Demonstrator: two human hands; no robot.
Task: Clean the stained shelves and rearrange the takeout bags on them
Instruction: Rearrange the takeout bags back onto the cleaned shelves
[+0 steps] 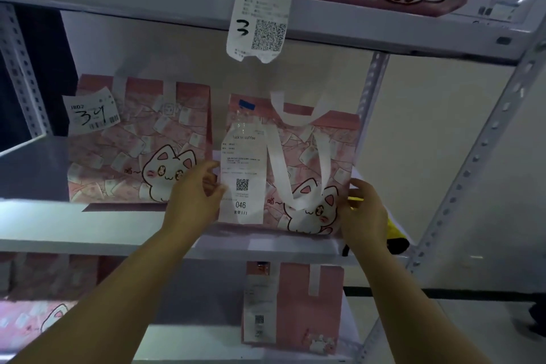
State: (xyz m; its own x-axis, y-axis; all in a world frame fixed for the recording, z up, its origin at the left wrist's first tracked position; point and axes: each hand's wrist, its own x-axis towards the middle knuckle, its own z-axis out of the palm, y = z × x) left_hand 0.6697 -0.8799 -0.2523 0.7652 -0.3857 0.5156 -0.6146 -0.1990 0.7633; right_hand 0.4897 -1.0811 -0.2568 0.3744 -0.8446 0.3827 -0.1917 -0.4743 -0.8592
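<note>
A pink takeout bag (298,163) with a cartoon cat, white handles and a receipt marked 046 stands at the right of the middle shelf (74,228). My left hand (196,195) grips its left edge, thumb over the receipt. My right hand (362,210) grips its right edge; a yellow cloth (396,230) shows behind that hand, and whether the hand holds it is hidden. A second pink cat bag (139,142), tagged 34, stands to the left on the same shelf.
The top shelf (147,0) carries more pink bags, with a long receipt (263,6) marked 3 hanging down. The lower shelf holds a narrow pink bag (292,307) and another at the far left (35,319). Perforated metal uprights (484,139) frame the right side.
</note>
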